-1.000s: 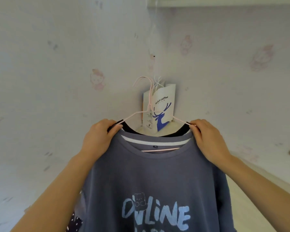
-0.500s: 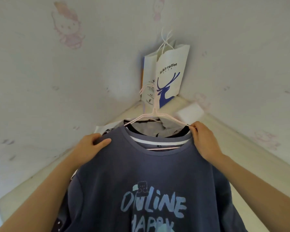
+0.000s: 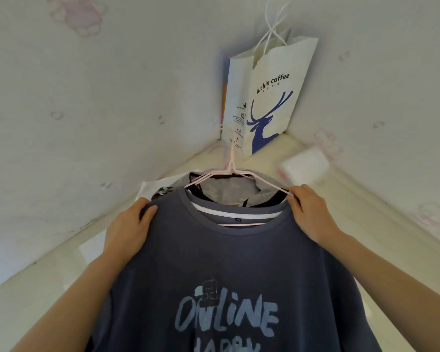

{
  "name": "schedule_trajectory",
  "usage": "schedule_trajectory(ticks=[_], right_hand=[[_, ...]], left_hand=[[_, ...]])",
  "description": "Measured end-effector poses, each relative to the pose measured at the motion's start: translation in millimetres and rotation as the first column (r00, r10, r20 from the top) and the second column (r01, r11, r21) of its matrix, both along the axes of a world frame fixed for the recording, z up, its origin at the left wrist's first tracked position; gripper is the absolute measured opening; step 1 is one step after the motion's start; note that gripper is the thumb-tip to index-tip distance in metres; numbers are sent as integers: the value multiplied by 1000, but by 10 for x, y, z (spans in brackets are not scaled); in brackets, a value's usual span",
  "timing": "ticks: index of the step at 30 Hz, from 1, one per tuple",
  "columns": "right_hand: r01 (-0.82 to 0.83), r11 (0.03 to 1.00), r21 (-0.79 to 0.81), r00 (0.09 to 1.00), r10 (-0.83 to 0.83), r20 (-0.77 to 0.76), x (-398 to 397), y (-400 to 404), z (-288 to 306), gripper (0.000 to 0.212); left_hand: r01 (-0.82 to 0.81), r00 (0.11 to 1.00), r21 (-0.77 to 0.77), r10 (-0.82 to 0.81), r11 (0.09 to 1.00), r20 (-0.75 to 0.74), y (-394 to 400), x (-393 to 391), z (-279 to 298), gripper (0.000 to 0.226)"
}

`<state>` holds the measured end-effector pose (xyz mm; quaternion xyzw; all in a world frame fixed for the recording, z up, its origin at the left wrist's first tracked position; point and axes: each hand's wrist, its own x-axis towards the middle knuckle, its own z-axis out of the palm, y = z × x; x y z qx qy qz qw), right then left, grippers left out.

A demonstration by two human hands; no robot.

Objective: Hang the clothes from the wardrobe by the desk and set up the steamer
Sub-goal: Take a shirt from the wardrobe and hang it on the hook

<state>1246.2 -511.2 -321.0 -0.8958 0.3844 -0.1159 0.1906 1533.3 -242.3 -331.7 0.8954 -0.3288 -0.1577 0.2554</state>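
A blue-grey T-shirt with pale "ONLINE" lettering hangs on pink wire hangers, with darker and grey garments stacked behind it. My left hand grips the shirt's left shoulder. My right hand pinches the right end of the hangers and the shirt's right shoulder. I hold the bundle out in front of me over a cream desk corner. The hanger hooks point up toward the wall corner. No steamer is visible.
A white paper coffee bag with a blue deer stands in the wall corner on the desk. A white tissue pack lies to its right. White papers lie on the desk at left. Patterned walls close both sides.
The view has tilted down and moved closer to the corner. The bundle of clothes has dropped lower toward the desk, and my left hand now lies over the shirt's shoulder.
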Motion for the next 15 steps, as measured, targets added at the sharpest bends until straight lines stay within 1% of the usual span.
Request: schedule_trajectory(ticks=[4, 6, 8, 11, 15], right_hand=[[19, 995, -98, 999, -16, 35, 285, -286, 106, 24], [28, 997, -78, 998, -24, 49, 420, -424, 103, 25], [20, 1000, -21, 999, -20, 27, 518, -518, 18, 25], [13, 999, 50, 998, -10, -57, 593, -576, -206, 23], [37, 997, 71, 997, -32, -74, 640, -633, -413, 22]], left_hand=[[-36, 999, -100, 36, 994, 6, -215, 123, 63, 19], [-46, 999, -121, 44, 992, -16, -327, 228, 39, 18], [-43, 999, -73, 42, 996, -19, -427, 326, -42, 16], [-36, 999, 40, 37, 999, -6, -510, 417, -229, 16], [-53, 997, 82, 49, 995, 58, -621, 452, -357, 21]])
